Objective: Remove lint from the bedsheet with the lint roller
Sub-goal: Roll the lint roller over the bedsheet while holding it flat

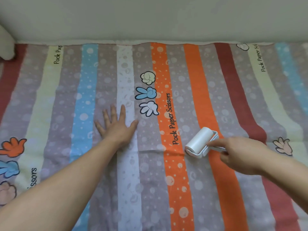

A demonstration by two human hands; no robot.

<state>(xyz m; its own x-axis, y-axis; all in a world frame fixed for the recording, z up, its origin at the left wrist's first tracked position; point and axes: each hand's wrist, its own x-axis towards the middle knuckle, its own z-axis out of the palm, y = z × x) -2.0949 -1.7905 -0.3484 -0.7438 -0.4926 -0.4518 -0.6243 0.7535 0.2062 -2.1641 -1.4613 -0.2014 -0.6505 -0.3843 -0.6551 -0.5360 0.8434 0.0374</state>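
Observation:
A striped bedsheet (176,189) in orange, blue, grey, white and dark red covers the whole bed, printed with cartoon hands and words. My left hand (116,125) lies flat on it, fingers spread, pressing the white and grey stripes left of centre. My right hand (240,155) grips the handle of a white lint roller (199,141), index finger stretched along the handle. The roller's drum rests on the sheet between the two orange stripes, right of centre.
A pale wall (150,19) runs along the far edge of the bed. A white pillow or cushion (5,42) sits at the far left corner. A crease crosses the sheet just below my left wrist.

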